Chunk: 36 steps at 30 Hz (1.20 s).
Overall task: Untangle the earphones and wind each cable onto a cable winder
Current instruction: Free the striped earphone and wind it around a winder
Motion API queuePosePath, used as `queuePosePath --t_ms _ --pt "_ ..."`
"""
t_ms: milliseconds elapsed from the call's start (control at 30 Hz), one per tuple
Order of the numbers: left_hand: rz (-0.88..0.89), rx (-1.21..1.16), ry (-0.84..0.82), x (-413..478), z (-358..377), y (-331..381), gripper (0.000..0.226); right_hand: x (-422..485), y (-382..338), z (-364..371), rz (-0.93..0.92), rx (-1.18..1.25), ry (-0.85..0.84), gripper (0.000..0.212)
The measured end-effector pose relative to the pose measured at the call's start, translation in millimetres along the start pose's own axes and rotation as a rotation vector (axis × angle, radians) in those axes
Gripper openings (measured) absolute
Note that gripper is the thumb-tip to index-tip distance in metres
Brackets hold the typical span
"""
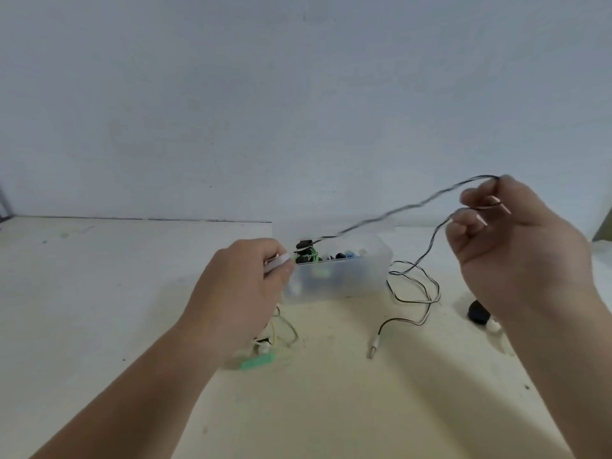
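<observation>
Now | cable [397,211] slants up-right — winder [280,260] (left hand [245,289]) to right hand [516,246]

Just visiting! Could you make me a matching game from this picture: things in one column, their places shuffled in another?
1 black cable
2 plug
3 clear box
4 green clip

A on the table, just this side of the left hand
B front and centre on the table
C held up in the right hand
D farthest back, holding small coloured bits

Pairs: 1-C, 2-B, 3-D, 4-A
</observation>
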<state>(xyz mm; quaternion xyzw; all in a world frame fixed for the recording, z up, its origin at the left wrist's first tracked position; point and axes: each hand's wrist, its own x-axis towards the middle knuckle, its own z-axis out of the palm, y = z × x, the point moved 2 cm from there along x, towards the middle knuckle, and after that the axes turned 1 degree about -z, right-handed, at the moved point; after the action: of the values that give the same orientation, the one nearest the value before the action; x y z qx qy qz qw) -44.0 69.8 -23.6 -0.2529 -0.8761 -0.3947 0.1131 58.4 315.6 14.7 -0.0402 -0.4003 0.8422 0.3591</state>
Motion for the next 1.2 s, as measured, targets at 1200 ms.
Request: queuePosePath --t_ms 1200 --pt "0.113 -0.107 -0.107 -9 8 16 0.014 -18 21 10 -0.168 -1.372 -0.14 0.013"
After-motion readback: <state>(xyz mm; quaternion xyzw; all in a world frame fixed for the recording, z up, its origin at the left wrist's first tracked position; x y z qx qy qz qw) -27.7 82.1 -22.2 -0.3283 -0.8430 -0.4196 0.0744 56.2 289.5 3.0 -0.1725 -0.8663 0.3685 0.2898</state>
